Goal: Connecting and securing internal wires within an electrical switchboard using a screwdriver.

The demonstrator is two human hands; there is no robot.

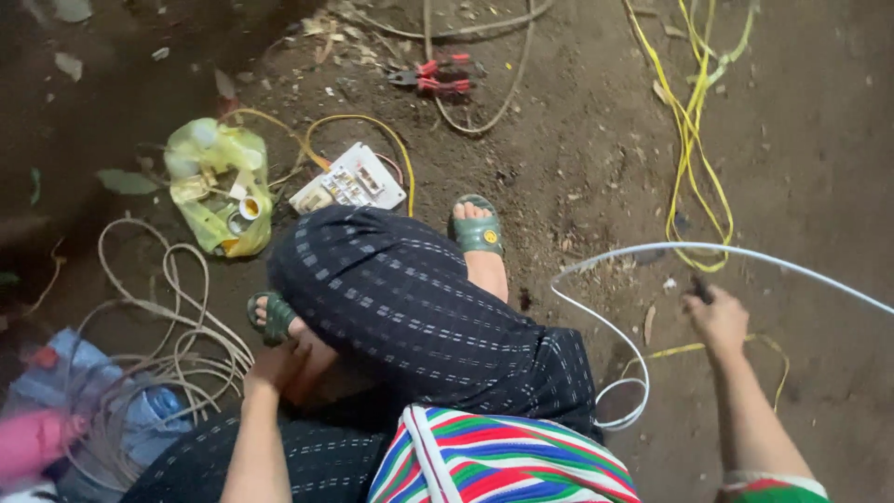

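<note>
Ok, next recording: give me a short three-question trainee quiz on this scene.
1. True or false: the right hand grips a small dark thing beside the white cable.
2. What lies next to the yellow-green plastic bag? A) white switch board B) hammer C) bucket
3. Where does the left hand rest?

Key: 1 true. 2 A. 3 On the ankle by the green sandal. The red-handled pliers lie untouched.

Two green sandals (477,230), one red-handled pliers (436,76), one switchboard (349,179).
</note>
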